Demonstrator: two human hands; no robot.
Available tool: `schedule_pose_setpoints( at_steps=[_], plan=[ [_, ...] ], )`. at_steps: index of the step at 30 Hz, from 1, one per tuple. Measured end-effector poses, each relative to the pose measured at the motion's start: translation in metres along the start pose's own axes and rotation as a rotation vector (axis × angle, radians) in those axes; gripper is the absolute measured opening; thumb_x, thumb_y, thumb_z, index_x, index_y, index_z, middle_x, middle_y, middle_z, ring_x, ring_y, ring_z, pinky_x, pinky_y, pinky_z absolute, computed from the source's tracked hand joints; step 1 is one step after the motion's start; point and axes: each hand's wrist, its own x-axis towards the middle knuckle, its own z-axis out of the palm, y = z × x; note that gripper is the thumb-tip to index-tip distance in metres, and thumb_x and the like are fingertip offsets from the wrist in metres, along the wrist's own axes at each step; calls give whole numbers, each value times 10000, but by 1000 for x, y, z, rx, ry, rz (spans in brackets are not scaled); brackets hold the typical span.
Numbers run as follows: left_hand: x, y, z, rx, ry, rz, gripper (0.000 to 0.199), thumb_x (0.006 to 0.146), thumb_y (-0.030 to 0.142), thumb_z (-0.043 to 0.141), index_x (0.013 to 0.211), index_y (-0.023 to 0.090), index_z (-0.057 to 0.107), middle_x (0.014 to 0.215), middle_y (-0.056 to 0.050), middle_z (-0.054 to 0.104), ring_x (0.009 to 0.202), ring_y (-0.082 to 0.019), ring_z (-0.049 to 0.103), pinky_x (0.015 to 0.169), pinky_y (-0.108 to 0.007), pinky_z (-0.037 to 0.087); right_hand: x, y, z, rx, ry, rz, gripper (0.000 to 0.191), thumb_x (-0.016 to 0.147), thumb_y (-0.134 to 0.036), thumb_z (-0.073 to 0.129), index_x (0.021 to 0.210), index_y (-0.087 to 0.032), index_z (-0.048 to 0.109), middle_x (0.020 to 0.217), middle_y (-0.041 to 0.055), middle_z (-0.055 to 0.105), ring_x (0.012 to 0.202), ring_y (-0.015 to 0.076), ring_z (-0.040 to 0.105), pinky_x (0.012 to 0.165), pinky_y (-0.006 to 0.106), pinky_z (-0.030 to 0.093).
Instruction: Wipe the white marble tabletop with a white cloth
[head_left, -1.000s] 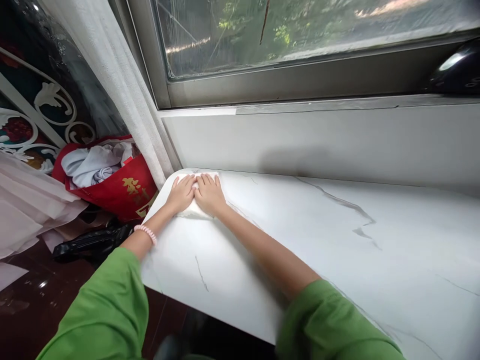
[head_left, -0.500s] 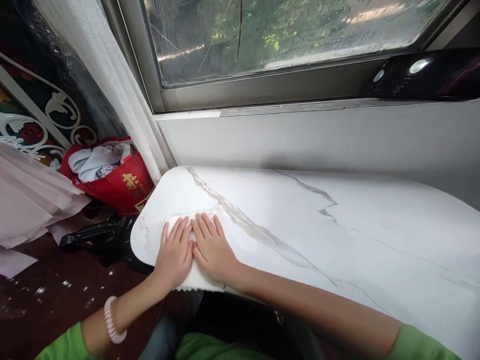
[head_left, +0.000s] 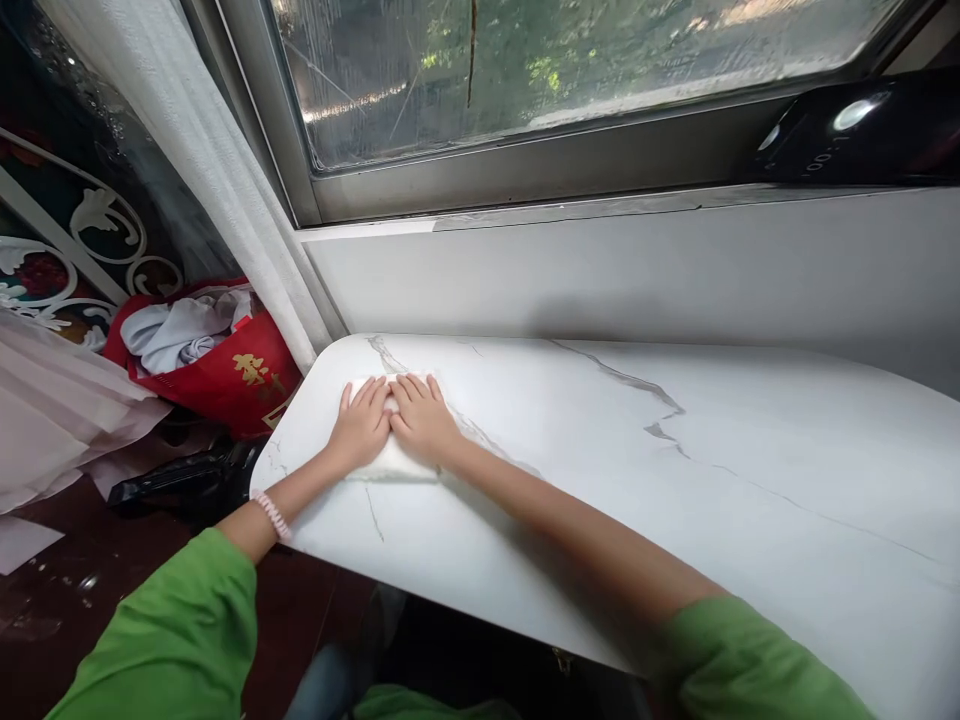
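Nearest, at 8 and 5 o'clock: green sleeves, pushed up both forearms. On left wrist, at 8 o'clock: pink coiled band. Beyond, between 7 and 9 o'clock: left hand and right hand, side by side, palms down, thumbs close together. Grip, both hands: wide and flat, fingers extended and slightly parted, not closed around anything. Beneath both palms: white cloth, spread flat on white marble-patterned tabletop, near rounded end at 9 o'clock. Off that end, at 8 to 9 o'clock: black plastic bag, lower than tabletop. Farther, at 9 o'clock: red bag with gold lettering, holding pale crumpled fabric. At 10 o'clock: white curtain, hanging at an angle. Farthest, at 12 o'clock: metal-framed window. Before frame, at 2 o'clock: glossy black device, exact type unclear.
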Motion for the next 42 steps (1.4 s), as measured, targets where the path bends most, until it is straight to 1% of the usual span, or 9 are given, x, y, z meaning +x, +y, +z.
schedule_pose_setpoints(
  at_steps=[5,9,13,17,23,29,33,36,42],
  plan=[
    [75,-16,9,-41,-1,-28,455,918,180,300,1358,161,416,1491,-73,396,1410,-192,284,1180,-470,107,62,43,1,-17,-13,25,525,907,-218,290,1395,-58,401,1478,147,403,1385,257,286,1156,481,101],
    [119,-19,16,-54,10,-23,435,912,171,301,1324,165,441,1481,-76,413,1402,-192,300,1176,-473,111,90,70,1,-22,36,59,501,906,-206,288,1367,-71,430,1453,142,439,1365,247,314,1153,478,111],
    [144,-19,21,-53,8,11,431,910,164,296,1311,215,445,1476,-46,423,1397,-174,309,1172,-472,131,101,86,1,-37,90,99,479,907,-207,301,1335,-65,462,1428,155,467,1339,257,346,1149,473,126],
    [149,-17,23,-24,2,26,429,922,175,290,1322,221,435,1478,-41,419,1398,-170,305,1171,-466,139,101,91,1,-50,99,113,490,911,-208,294,1349,-52,449,1431,157,462,1344,258,341,1150,466,121],
    [129,-2,23,-33,9,6,441,940,198,268,1352,212,427,1486,-45,406,1400,-183,297,1176,-474,118,82,89,-4,-37,62,105,521,910,-215,279,1388,-65,423,1471,131,421,1376,242,304,1160,457,110],
    [95,24,20,-25,4,2,445,944,205,274,1365,179,417,1503,-59,379,1413,-192,273,1181,-479,103,42,77,-18,-56,1,95,556,908,-222,274,1424,-44,382,1510,132,363,1407,230,263,1173,439,90],
    [62,42,18,-12,2,71,438,947,210,283,1357,159,429,1507,-75,372,1414,-194,273,1184,-471,110,0,61,-24,-119,-2,128,572,926,-251,284,1440,-10,350,1536,180,288,1437,274,182,1172,461,97],
    [30,60,16,-9,0,114,437,946,207,294,1355,140,433,1504,-91,374,1413,-201,278,1187,-466,115,-39,47,-27,-157,17,120,575,934,-267,303,1443,-3,346,1547,196,236,1446,303,122,1168,490,124],
    [-44,103,11,-39,27,150,447,959,215,263,1379,163,404,1500,-100,378,1427,-220,245,1186,-511,115,-118,26,-35,-192,51,21,557,944,-245,270,1434,5,360,1518,186,305,1431,283,207,1171,500,190]
  ],
)
